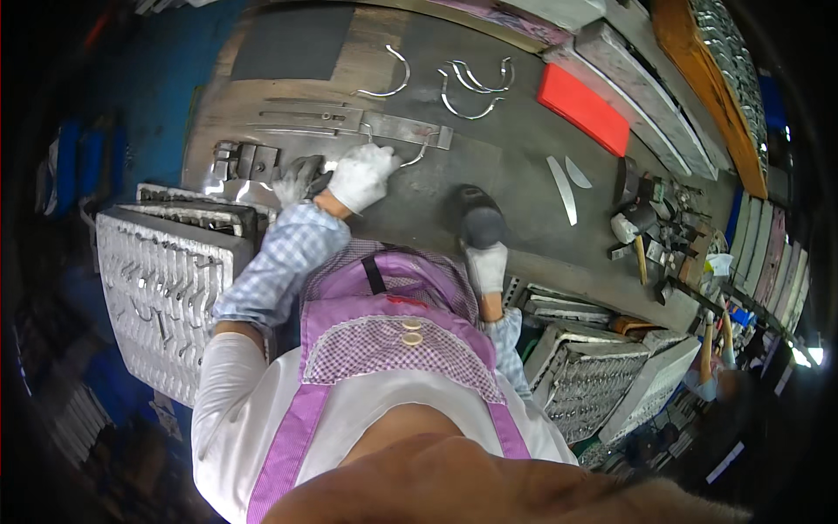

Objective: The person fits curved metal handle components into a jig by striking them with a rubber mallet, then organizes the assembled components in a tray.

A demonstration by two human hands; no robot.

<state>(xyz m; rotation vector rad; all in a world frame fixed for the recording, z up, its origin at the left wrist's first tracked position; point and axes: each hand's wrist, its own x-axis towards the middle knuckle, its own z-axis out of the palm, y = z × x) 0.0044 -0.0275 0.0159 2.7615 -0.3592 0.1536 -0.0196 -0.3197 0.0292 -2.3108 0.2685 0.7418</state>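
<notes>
My left hand (362, 177), in a white glove, is closed at the near edge of a flat metal bar fixture (406, 128) on the bench. From its fingers a thin bent metal rod (421, 155) reaches to the right, its end against the fixture. My right hand (488, 266), also white-gloved, is closed around a tool with a dark rounded head (481, 218), held over the bench's near edge; its handle is hidden. Close to my left wrist lies a crumpled grey glove (299, 179), beside a small metal block fixture (247, 161).
Several curved metal rods (467, 112) lie at the back of the bench. A red flat block (583, 108) and two pale blade-shaped pieces (563, 190) are to the right, before a wooden-handled hammer (641, 259). Trays of metal parts (166, 293) flank me.
</notes>
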